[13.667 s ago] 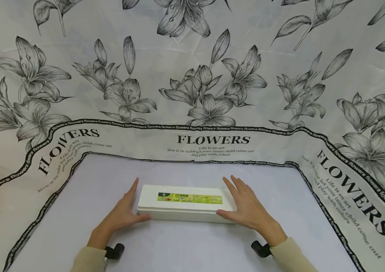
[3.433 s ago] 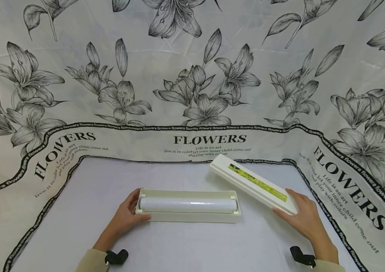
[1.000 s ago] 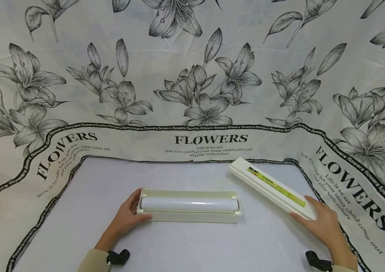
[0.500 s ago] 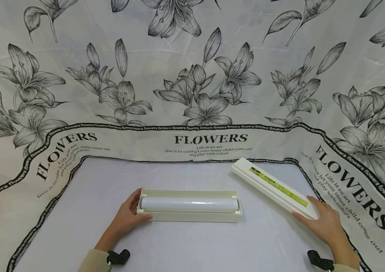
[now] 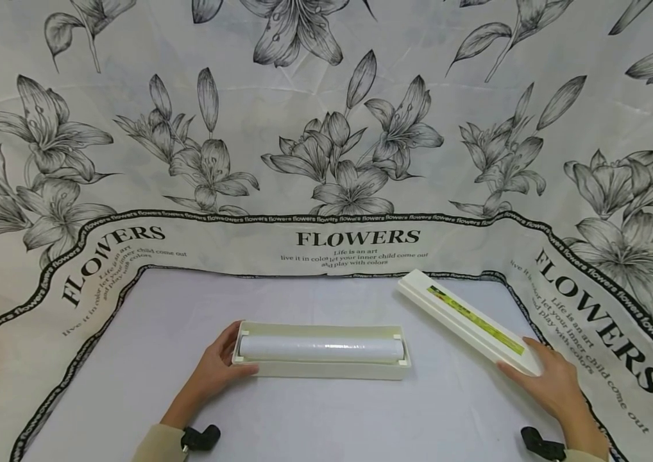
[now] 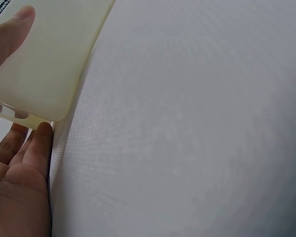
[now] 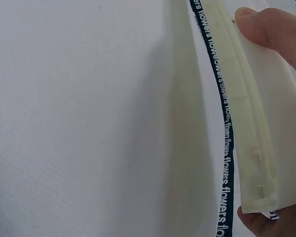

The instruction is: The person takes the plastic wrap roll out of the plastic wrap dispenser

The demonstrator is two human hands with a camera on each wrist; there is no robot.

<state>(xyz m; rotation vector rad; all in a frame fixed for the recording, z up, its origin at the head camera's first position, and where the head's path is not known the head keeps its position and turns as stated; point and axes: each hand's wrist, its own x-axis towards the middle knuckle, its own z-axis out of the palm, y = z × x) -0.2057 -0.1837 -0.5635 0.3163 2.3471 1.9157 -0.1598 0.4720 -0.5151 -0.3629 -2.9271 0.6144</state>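
Note:
A long white cling film box [image 5: 332,370] stands lidless on the table, with a roll of cling film [image 5: 303,347] inside. My left hand [image 5: 211,369] grips its left end, thumb on the front wall and fingers around the end. In the left wrist view the box's outer wall [image 6: 49,64] shows between thumb and fingers. To the right, my right hand [image 5: 551,378] holds the white box lid [image 5: 448,321] by its near end, with the yellow-green label facing up. The lid slants toward the back left. The right wrist view shows the lid's edge [image 7: 251,148] raised off the table.
A white cloth [image 5: 315,423] covers the tabletop. Behind and at both sides hangs a flower-print fabric [image 5: 355,160] with a black lettered border. A black wrist camera mount sits at each sleeve.
At first the lid sat on the box with both hands beside it. Later my right hand holds it off the box, and it has shifted farther right. The box and left hand stay put.

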